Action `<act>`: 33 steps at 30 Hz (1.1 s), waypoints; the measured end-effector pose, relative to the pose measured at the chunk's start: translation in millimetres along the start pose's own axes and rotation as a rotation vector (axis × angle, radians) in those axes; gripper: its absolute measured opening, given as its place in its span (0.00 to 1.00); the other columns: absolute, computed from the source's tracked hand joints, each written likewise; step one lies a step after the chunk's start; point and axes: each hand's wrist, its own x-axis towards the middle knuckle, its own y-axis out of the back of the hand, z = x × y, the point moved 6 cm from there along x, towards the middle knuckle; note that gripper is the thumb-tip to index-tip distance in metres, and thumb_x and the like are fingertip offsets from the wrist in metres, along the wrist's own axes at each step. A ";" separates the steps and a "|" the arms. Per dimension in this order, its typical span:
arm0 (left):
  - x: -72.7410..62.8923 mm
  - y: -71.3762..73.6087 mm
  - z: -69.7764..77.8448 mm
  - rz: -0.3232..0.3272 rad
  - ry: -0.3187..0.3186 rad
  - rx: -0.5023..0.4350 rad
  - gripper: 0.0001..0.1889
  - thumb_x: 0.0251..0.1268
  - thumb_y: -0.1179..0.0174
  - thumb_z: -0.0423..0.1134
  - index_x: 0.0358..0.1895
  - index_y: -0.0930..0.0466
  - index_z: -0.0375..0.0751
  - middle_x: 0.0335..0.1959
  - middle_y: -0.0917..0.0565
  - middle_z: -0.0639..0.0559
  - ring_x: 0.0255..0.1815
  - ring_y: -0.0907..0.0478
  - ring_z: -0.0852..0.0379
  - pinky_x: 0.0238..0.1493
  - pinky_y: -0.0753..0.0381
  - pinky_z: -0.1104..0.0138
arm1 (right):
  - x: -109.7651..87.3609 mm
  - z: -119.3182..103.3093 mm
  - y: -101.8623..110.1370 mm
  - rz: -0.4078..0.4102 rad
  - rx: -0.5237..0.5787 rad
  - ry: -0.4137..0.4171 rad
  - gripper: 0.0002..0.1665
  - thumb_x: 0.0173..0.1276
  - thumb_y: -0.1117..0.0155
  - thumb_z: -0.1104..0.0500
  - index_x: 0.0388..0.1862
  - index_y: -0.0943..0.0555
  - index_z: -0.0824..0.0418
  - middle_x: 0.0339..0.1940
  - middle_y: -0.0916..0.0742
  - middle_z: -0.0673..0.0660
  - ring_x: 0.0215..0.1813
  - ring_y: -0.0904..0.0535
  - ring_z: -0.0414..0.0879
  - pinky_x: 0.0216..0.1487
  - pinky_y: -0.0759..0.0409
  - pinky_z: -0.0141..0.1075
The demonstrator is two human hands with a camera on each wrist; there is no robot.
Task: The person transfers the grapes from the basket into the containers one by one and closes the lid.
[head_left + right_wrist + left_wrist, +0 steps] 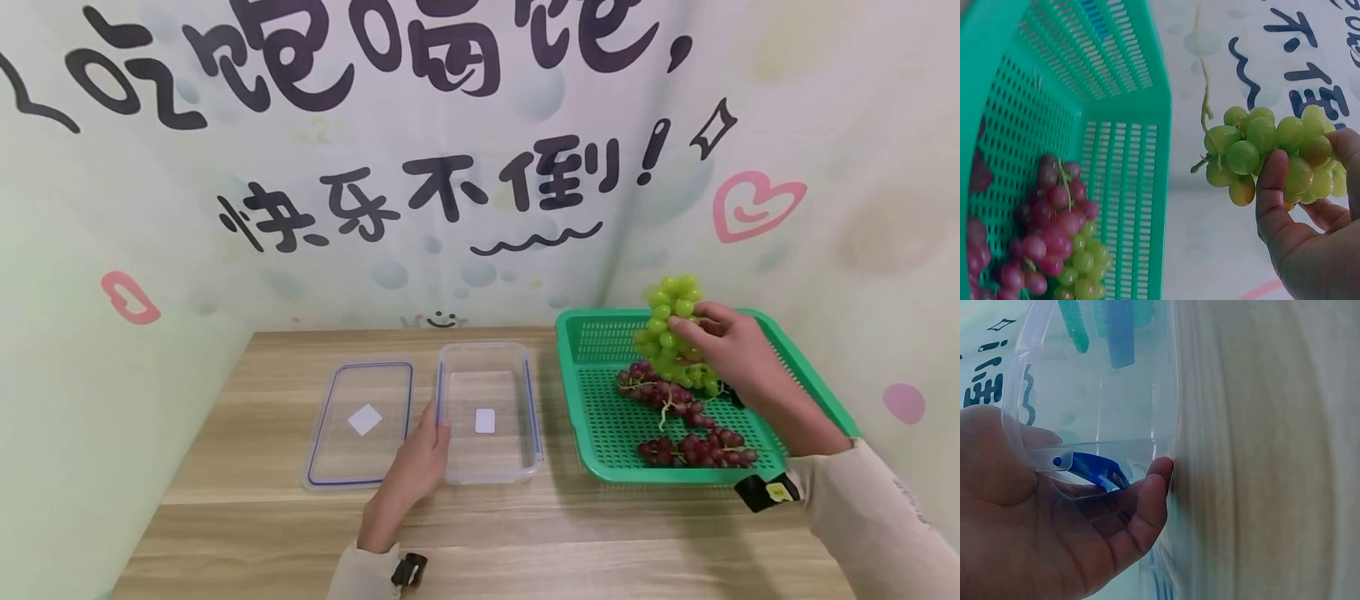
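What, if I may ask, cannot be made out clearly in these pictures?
Head: the dark item in the green basket, mostly hidden by the right hand.
Head: any print on the clear lid's white label, too small to tell.
Left wrist: the far end of the clear plastic container, cut off by the top edge.
Right wrist: part of the leftmost red grapes, hidden by the basket's near rim.
Right wrist: some fingertips, hidden behind the green grape bunch.

1. We see a pale, wood-grained worktop (585, 542).
2. Toward its far left corner, we find a clear lid (363, 454) with a blue seal, lying flat.
3. Just right of that, near the far edge, we see a clear container (487, 477).
4. At the worktop's far right, we see a green basket (675, 477).
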 end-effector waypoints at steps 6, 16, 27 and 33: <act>-0.7 1.0 1.0 0.006 -0.005 -0.009 0.30 0.82 0.62 0.42 0.78 0.55 0.28 0.76 0.42 0.29 0.76 0.45 0.33 0.73 0.43 0.41 | 3.2 -8.6 -16.2 -0.027 0.096 -0.008 0.39 0.75 0.49 0.37 0.70 0.32 0.64 0.64 0.23 0.67 0.43 0.20 0.27 0.44 0.17 0.28; -1.0 0.5 2.0 0.008 0.012 -0.001 0.30 0.82 0.63 0.42 0.78 0.55 0.29 0.75 0.42 0.29 0.76 0.45 0.32 0.73 0.43 0.41 | 8.4 -25.6 -42.2 -0.048 0.143 -0.013 0.37 0.76 0.51 0.36 0.68 0.29 0.63 0.65 0.23 0.67 0.61 0.24 0.52 0.47 0.21 0.29; -1.9 0.5 3.1 0.012 -0.009 0.014 0.29 0.83 0.64 0.41 0.78 0.54 0.29 0.74 0.40 0.28 0.75 0.43 0.32 0.72 0.41 0.40 | 17.1 -38.2 -75.7 -0.102 0.300 -0.009 0.34 0.75 0.46 0.41 0.67 0.29 0.64 0.59 0.20 0.68 0.44 0.15 0.41 0.47 0.14 0.38; -1.2 -0.1 3.3 0.010 0.001 -0.005 0.30 0.83 0.64 0.42 0.78 0.55 0.31 0.75 0.41 0.29 0.76 0.44 0.33 0.73 0.42 0.41 | 18.1 -41.6 -92.4 -0.123 0.333 -0.032 0.31 0.76 0.45 0.44 0.67 0.29 0.64 0.59 0.20 0.68 0.44 0.14 0.46 0.48 0.14 0.39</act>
